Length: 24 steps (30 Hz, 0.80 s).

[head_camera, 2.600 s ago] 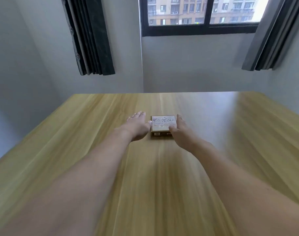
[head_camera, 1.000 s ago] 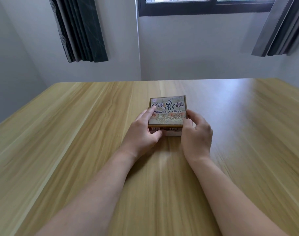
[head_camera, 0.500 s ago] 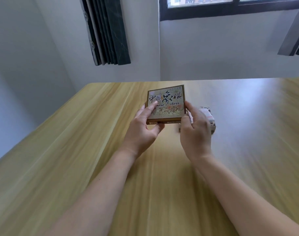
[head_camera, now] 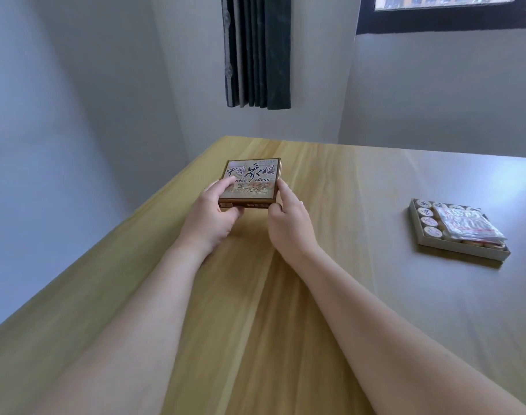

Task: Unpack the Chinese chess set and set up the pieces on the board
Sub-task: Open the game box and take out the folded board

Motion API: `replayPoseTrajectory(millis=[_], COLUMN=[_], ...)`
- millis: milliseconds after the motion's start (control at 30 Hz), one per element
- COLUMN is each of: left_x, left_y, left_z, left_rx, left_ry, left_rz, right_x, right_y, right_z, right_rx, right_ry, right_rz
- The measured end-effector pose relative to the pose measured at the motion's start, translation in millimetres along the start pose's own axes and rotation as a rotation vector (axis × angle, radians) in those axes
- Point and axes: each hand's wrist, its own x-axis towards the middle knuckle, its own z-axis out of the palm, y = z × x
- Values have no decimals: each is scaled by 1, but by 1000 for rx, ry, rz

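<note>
My left hand [head_camera: 209, 218] and right hand [head_camera: 288, 226] gripped the box lid [head_camera: 251, 182] by its sides. The tray of pieces [head_camera: 456, 230] sat well apart on the table [head_camera: 345, 295].

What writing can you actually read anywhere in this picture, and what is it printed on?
"中國象棋" in large brush characters: top of the box lid, held by the left hand and right hand.
"nese chess": same lid, start hidden by the thumb.
Lid's front edge strip: too small.
Pieces in the tray: blurred.

Chinese characters and partly covered "nese chess" on the box lid [head_camera: 251, 179].
</note>
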Motion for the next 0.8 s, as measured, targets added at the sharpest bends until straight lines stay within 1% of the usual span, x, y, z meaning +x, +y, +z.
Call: replayPoseTrajectory(millis=[200,333,467,533,633,700,800], left_x=[44,71,90,94,96,96,92], left_y=[-36,-56,-70,-73,-75,-75,-72], left_z=[-21,-24,-28,-27,-22,-21,-21], left_rx=[141,243,278,355,491,542,573], left_ry=[-1,4,18,-11,-84,-107,-108], left_rz=[6,6,-10,-47,-123,-155,-161], right_x=[49,76,96,104,108,106,99], right_y=[0,1,4,9,15,17,16], right_z=[46,57,66,72,78,81,80], right_rx=[-96,-161,-231,-326,-535,-588,-578], right_ry=[-67,-127,-177,-217,-294,-291,-241], right_rz=[-48,-73,-59,-30,8,5,12])
